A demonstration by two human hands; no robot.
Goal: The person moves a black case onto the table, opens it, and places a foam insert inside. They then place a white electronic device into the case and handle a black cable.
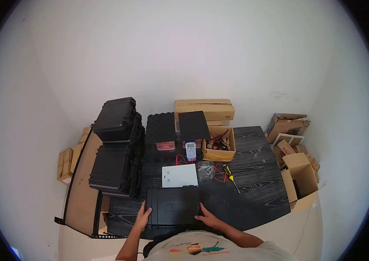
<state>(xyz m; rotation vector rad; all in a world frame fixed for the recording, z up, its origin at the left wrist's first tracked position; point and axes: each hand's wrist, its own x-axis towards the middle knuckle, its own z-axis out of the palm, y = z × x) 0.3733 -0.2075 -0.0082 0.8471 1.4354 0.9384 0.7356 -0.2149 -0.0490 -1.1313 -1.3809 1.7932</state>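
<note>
A person is standing at the near edge of a dark bench (254, 191), and both hands are holding one flat black case (173, 206). The left hand (142, 216) is gripping the left side of the case, with the thumb lying by the top edge; the right hand (208, 217) is gripping the opposite side, and its thumb is also pointing inward. The case is lying at the front of the bench, close before the person's printed shirt (202, 249). Just behind it, a white panel (180, 175) is lying flat, and beyond this panel a multimeter (191, 151) is facing up, with red leads (181, 159) running near it. To the right of the panel, a clear tray (205, 170) is holding small pieces which I cannot identify, and a yellow and black screwdriver (228, 173) is resting with its shaft pointing toward the near right. Farther back, an open cardboard box (219, 155) is containing tangled cables, and a long closed carton (204, 105) is standing behind. On the left, larger black cases (112, 167) are standing in a stack, while a dark foam sheet (160, 128) is lying to their right.
</note>
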